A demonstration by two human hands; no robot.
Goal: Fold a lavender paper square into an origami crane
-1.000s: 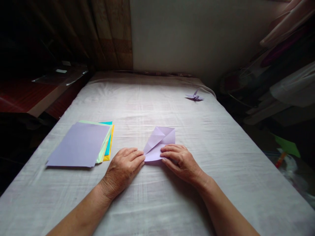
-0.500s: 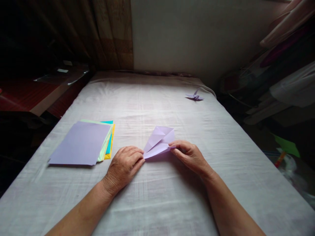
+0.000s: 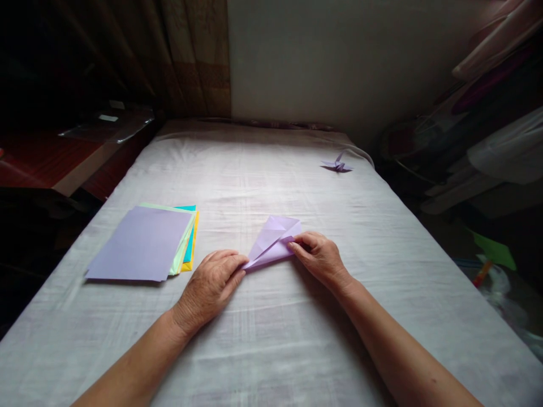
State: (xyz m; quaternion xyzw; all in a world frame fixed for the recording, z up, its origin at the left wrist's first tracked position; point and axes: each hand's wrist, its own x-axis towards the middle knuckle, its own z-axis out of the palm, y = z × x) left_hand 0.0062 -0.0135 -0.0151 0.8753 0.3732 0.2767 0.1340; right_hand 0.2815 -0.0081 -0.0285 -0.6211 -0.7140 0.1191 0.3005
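A partly folded lilac paper (image 3: 274,241) lies on the white cloth in front of me. My left hand (image 3: 210,285) rests palm down, its fingertips pressing the paper's pointed near-left corner to the cloth. My right hand (image 3: 318,257) pinches the paper's right edge between thumb and fingers, lifting a flap over toward the middle.
A stack of coloured sheets (image 3: 144,243), lilac on top with green, teal and yellow below, lies to the left. A small folded lilac crane (image 3: 337,165) sits far right on the white-covered table (image 3: 271,345). A dark wooden ledge is at left; clothes and clutter crowd the right.
My right hand went from lying flat on the paper's near part to pinching its right edge and folding the flap up and inward. The left hand stayed at the corner.
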